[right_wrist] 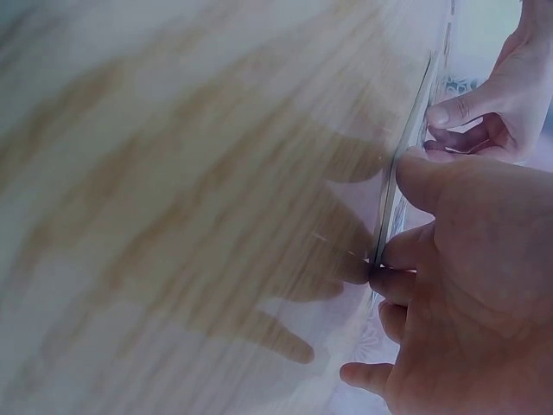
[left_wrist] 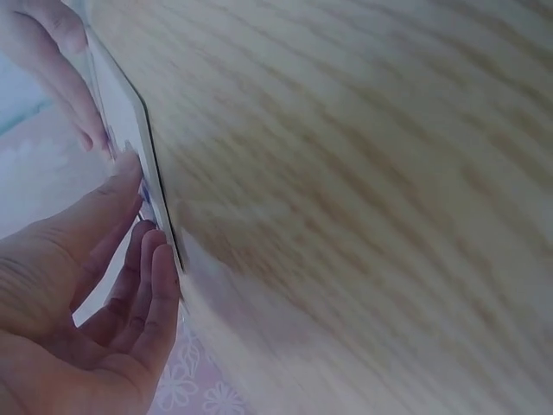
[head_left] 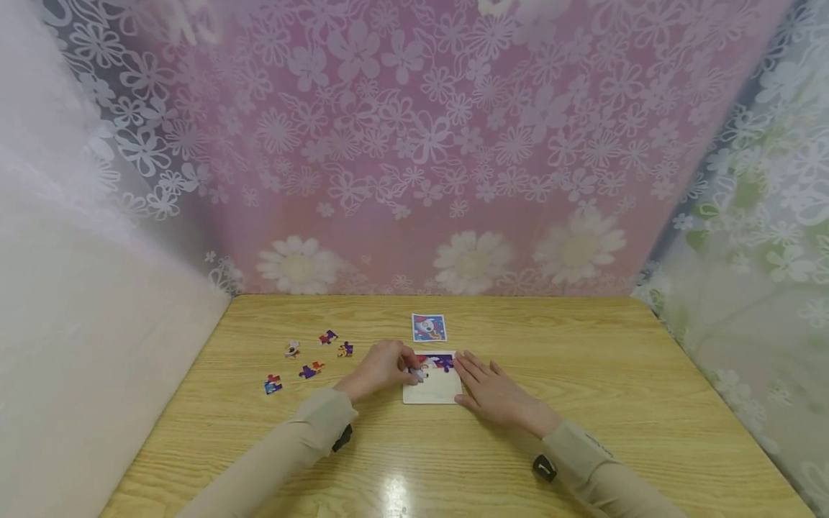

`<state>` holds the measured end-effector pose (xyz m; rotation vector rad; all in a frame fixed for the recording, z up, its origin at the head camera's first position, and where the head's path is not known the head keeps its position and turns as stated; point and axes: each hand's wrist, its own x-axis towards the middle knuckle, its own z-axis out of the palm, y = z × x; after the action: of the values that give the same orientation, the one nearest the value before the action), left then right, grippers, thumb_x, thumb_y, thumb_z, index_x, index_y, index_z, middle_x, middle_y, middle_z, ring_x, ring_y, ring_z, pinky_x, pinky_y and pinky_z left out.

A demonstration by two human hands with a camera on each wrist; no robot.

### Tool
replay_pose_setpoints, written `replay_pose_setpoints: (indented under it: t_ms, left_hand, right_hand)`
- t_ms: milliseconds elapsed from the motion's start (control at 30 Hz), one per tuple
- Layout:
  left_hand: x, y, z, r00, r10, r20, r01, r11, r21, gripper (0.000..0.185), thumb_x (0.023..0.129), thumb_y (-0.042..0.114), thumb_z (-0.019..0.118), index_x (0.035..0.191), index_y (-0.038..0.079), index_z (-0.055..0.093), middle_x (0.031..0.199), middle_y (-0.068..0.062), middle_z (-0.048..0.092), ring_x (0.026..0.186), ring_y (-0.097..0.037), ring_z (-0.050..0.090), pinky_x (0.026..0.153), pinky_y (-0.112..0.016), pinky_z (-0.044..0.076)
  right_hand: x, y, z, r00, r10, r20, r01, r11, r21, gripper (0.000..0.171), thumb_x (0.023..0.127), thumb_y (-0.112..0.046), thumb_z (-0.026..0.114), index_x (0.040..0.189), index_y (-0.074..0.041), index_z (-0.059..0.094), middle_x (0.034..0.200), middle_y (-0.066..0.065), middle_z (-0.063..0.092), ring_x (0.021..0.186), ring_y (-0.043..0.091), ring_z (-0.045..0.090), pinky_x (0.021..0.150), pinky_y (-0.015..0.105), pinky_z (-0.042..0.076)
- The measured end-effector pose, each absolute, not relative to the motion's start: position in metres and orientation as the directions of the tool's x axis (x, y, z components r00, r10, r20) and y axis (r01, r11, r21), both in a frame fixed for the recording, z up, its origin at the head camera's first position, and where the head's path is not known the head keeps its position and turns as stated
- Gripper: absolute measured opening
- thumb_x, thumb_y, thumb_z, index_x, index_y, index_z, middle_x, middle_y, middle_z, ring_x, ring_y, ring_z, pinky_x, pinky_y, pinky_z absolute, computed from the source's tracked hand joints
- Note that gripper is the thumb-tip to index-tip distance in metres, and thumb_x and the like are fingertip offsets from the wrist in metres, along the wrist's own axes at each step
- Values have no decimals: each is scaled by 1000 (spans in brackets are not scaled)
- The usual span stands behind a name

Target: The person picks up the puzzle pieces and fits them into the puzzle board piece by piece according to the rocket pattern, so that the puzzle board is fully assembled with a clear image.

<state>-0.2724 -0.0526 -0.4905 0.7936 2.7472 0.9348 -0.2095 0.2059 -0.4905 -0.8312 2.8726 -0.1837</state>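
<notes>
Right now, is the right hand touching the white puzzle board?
Touching. In the head view the right hand lies flat with its fingers on the right edge of the puzzle board, and the right wrist view shows its fingertips against the board's edge.

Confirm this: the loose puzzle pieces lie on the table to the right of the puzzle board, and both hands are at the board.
Not quite. The head view shows the loose puzzle pieces to the left of the puzzle board, not the right. The rest holds: the left hand and the right hand are both at the board on the table.
</notes>
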Motion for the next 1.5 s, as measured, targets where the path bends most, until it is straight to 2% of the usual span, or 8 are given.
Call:
replay_pose_setpoints:
  t_ms: [300,433,533,833,1133,1500]
  left_hand:
    - [-268,-52,-481,-846,529,61,451,652,609,11,82,17,86,90,14,80,86,4,71,73,-7,58,68,-25,52]
    - [-272,-57,-487,-859,506,72,432,642,633,5,90,21,79,93,17,79,86,8,71,75,-6,60,68,-24,52]
    - [-278,-66,-492,-876,471,99,413,629,659,10,97,23,71,98,16,78,89,6,72,77,-6,61,69,-25,53]
    - [-288,-106,-487,-924,368,108,312,556,771,26,105,29,59,113,10,75,96,-5,75,85,-19,70,71,-30,58]
    - [-292,-153,-474,-946,270,179,290,460,839,34,106,27,56,123,0,69,107,-20,73,95,-37,71,81,-48,60]
    - [-290,-224,-461,-973,135,188,231,546,805,38,108,23,53,139,1,59,128,-24,65,113,-43,64,96,-56,53]
  right_hand:
    - [-210,206,-490,-836,-537,-110,-520,841,-151,68,108,-42,44,158,1,27,166,16,22,154,36,17,117,66,24]
    - [-209,205,-489,-835,-539,-112,-522,839,-154,67,108,-41,44,158,2,27,166,17,22,154,36,17,117,67,24]
    - [-208,205,-488,-832,-544,-109,-525,836,-158,67,108,-40,45,158,3,28,166,18,23,154,37,18,116,67,24]
    - [-207,205,-486,-827,-554,-95,-534,827,-174,66,108,-38,46,156,5,29,165,20,24,153,40,18,116,68,24]
    - [-206,205,-486,-832,-548,-93,-527,831,-177,66,108,-38,46,156,4,29,165,20,24,153,39,19,116,68,23]
    - [-206,205,-487,-836,-540,-95,-518,835,-186,66,108,-38,46,157,4,29,165,20,24,154,38,17,117,67,23]
